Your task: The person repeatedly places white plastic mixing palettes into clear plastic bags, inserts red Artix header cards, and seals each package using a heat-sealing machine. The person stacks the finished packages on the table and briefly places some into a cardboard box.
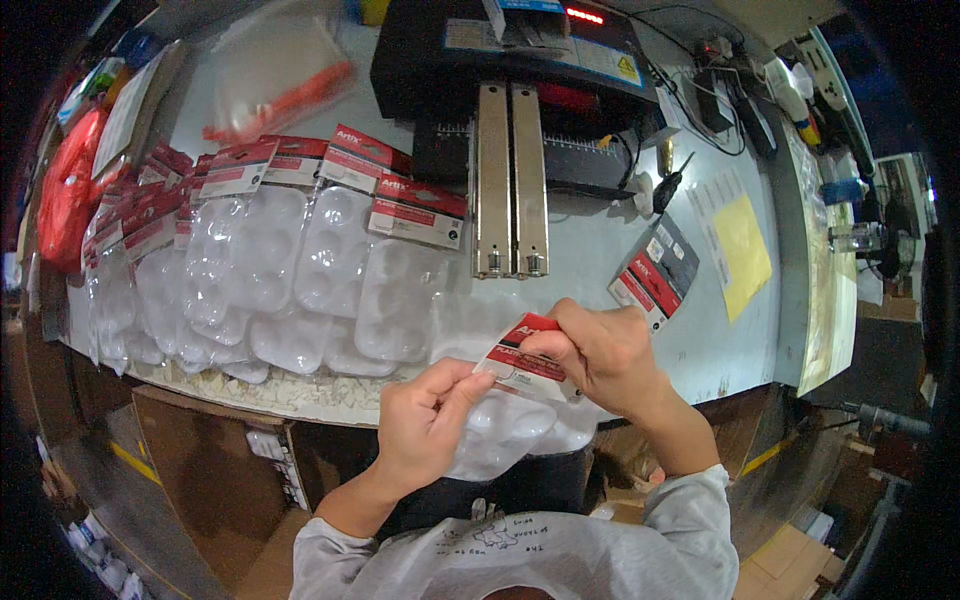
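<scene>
Pale worktop spreads before me, with a black machine (two metal bars jutting my way) at the far side. Bagged white trays lie heaped leftward. Another bagged tray hangs at the near edge; my left hand and right hand pinch its red-and-white card between thumbs and fingers.

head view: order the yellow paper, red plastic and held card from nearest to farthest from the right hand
1. Held card, pinched by the right hand.
2. Yellow paper, off to the right.
3. Red plastic, far left.
</scene>
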`<action>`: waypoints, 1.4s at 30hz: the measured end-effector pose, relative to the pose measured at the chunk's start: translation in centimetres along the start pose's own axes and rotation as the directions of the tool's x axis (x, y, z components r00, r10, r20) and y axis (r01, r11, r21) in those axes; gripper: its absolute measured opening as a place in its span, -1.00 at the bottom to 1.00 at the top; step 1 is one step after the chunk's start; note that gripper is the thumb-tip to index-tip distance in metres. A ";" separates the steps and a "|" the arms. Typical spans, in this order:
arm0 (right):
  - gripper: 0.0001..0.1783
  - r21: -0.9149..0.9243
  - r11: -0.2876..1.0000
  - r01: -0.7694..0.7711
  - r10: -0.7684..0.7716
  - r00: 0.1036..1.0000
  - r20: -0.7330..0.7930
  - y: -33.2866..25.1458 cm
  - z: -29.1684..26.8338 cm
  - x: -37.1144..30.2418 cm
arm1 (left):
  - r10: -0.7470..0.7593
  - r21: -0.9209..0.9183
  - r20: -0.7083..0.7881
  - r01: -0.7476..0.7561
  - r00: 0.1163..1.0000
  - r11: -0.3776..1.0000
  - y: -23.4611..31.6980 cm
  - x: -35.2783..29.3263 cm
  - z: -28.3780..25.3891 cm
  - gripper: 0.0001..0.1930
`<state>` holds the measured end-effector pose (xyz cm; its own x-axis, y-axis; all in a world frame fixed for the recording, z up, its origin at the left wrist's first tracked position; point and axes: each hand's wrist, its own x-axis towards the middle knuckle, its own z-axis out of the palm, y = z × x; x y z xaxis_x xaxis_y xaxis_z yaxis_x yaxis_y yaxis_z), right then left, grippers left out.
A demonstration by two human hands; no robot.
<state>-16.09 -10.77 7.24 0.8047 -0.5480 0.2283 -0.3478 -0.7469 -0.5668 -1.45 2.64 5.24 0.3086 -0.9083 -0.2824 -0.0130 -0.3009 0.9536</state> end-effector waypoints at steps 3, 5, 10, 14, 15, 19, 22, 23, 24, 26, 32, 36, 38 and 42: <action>-0.77 0.033 0.997 0.072 -0.068 0.992 -0.109 0.9 -0.4 -0.2 | 0.083 0.044 -0.068 -0.080 0.994 0.996 -0.3 -0.1 0.2 -0.85; -0.80 0.209 0.969 -0.133 0.159 0.981 -0.115 1.2 -1.0 -0.7 | 0.132 -0.018 -0.226 -0.139 0.965 0.990 -0.8 -0.1 0.3 -0.84; -0.76 0.553 0.328 -0.766 0.503 0.637 0.584 1.0 -1.6 -3.1 | 0.053 -0.138 -0.351 -0.108 0.935 0.985 -2.3 -0.1 0.4 -0.80; -0.77 0.698 0.146 -0.701 0.436 0.679 0.591 1.1 -0.6 -4.2 | -0.024 -0.117 -0.265 -0.007 0.964 0.993 -2.3 -0.2 0.4 -0.78; -0.77 0.652 0.111 -0.750 0.461 0.620 0.635 1.3 -0.3 -4.2 | -0.056 -0.113 -0.236 0.029 0.970 0.993 -2.2 -0.1 0.4 -0.77; -0.77 0.666 -0.005 -0.746 0.534 0.562 0.632 2.2 1.0 -2.8 | -0.027 0.053 -0.220 0.039 0.975 0.998 -1.8 2.1 0.3 -0.75; -0.78 0.737 -0.010 -0.676 0.615 0.576 0.537 2.8 2.0 -1.3 | 0.047 0.147 -0.230 -0.014 0.972 0.989 -2.2 4.7 0.3 -0.75; -0.79 0.761 -0.012 -0.649 0.626 0.588 0.512 3.1 2.3 -0.8 | 0.078 0.155 -0.244 -0.041 0.967 0.987 -2.5 5.5 0.3 -0.75; -0.80 0.763 -0.027 -0.646 0.652 0.567 0.503 3.3 2.5 -0.6 | 0.068 0.147 -0.234 -0.034 0.970 0.989 -2.8 6.1 0.2 -0.75; -0.81 0.773 0.027 -0.634 0.671 0.584 0.456 3.8 2.8 -0.3 | 0.023 0.164 -0.257 0.020 0.966 0.986 -3.6 6.9 0.2 -0.75; -0.83 0.711 0.236 -0.663 0.691 0.629 0.357 4.6 3.5 -1.0 | 0.054 0.140 -0.272 -0.016 0.961 0.990 -5.2 6.9 0.7 -0.75; -0.80 0.041 0.810 -0.585 0.571 0.770 -0.284 7.4 1.0 -2.6 | 0.190 0.393 -0.331 -0.048 0.924 0.918 -2.8 6.4 -2.3 -0.77; -0.78 -0.002 0.711 -0.703 0.657 0.666 -0.354 10.1 -2.3 -4.6 | -0.058 0.151 -0.445 0.139 0.894 0.979 -0.9 6.6 -6.3 -0.75; -0.20 -0.456 0.738 -0.498 0.415 0.867 -0.275 14.1 -2.0 -7.7 | 0.557 0.904 -0.394 0.199 0.731 0.379 -0.9 5.9 -8.0 -0.69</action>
<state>-28.14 -17.83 -0.92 0.4214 -0.8887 0.1803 -0.8763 -0.4503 -0.1714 7.98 -0.09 3.61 0.5930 -0.7173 0.3659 -0.8034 -0.5570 0.2102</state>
